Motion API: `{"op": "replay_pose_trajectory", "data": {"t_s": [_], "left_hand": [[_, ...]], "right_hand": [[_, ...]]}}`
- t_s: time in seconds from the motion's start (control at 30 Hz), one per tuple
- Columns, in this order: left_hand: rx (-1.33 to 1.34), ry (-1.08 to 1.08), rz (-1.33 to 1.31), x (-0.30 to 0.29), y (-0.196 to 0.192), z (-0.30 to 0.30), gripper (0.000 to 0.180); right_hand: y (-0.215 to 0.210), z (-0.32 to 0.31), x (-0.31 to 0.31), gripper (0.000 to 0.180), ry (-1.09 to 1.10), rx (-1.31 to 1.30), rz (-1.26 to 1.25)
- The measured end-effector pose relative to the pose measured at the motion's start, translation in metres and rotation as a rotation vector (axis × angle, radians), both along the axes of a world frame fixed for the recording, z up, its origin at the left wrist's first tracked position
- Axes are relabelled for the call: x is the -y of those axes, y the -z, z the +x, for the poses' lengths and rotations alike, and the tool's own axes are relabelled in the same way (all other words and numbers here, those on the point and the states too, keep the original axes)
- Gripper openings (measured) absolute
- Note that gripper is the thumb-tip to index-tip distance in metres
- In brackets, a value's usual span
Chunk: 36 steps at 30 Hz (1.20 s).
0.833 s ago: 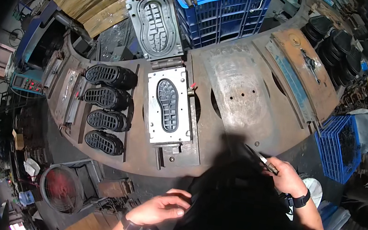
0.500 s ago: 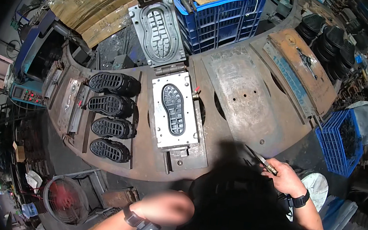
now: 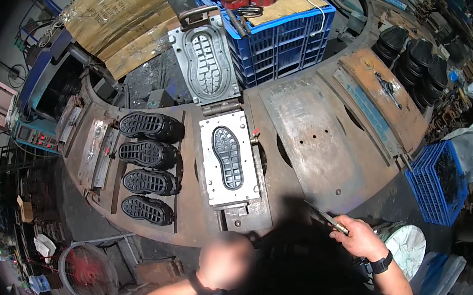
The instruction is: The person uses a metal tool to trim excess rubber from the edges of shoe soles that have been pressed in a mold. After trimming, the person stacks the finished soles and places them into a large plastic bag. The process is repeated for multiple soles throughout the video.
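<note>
My right hand [image 3: 363, 240] is closed round a slim pointed metal tool [image 3: 332, 221], which looks like a knife, its tip aimed up and left over the bench edge. Beside the near edge of the bench is my left hand [image 3: 226, 261], too blurred for its fingers to show. Farther in lies an open metal shoe-sole mould: its lower half [image 3: 243, 190] holds a black sole [image 3: 227, 157], and its hinged lid [image 3: 204, 63] leans back with a bare tread pattern showing. To the left, several black soles [image 3: 151, 126] are lined up on their sides, tread toward the left.
A curved steel bench [image 3: 190, 228] carries everything. Behind the mould stands a blue crate [image 3: 289, 41] with tins and a cable on top. A rusty mould [image 3: 384, 95] and stacked black soles [image 3: 418, 58] sit far right, above another blue crate [image 3: 436, 180]. A fan [image 3: 89, 274] stands lower left.
My left hand has risen and moved toward the bench's near edge. My right hand still holds the tool, almost in the same place. The whole view has shifted slightly.
</note>
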<state>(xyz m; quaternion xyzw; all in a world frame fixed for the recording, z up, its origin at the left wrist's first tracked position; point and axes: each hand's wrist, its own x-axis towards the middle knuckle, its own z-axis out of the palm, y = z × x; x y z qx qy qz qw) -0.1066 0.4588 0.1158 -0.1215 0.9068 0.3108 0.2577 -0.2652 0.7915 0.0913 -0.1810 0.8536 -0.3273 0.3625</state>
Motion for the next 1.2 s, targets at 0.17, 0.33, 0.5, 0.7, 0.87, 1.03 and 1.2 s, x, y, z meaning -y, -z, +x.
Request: {"op": "replay_pose_trajectory", "data": {"t_s": [0.17, 0.33, 0.5, 0.7, 0.87, 1.03, 1.2], "left_hand": [[-0.01, -0.074, 0.077, -0.001, -0.001, 0.008, 0.039], [0.159, -0.238, 0.787, 0.05, -0.006, 0.025, 0.043], [-0.042, -0.424, 0.135, 0.111, 0.036, 0.012, 0.027], [-0.124, -0.777, 0.889, 0.077, 0.1, -0.038, 0.015], [0.044, -0.541, 1.054, 0.045, 0.124, -0.066, 0.032], [0.081, -0.779, 1.553, 0.038, 0.135, -0.077, 0.043], [0.071, -0.933, 1.816, 0.025, 0.148, -0.1, 0.047]], "right_hand": [[-0.006, -0.003, 0.015, 0.032, -0.038, -0.023, 0.044], [0.002, -0.007, 0.023, 0.035, -0.058, 0.021, -0.026], [0.014, -0.019, 0.047, 0.04, -0.185, 0.039, 0.143], [0.03, -0.032, 0.124, 0.03, -0.388, -0.32, 0.134], [0.035, -0.055, 0.187, 0.027, -0.612, -0.677, 0.271], [0.022, -0.062, 0.223, 0.03, -0.851, -1.01, 0.451], [0.006, -0.055, 0.256, 0.047, -1.073, -1.391, 0.508]]}}
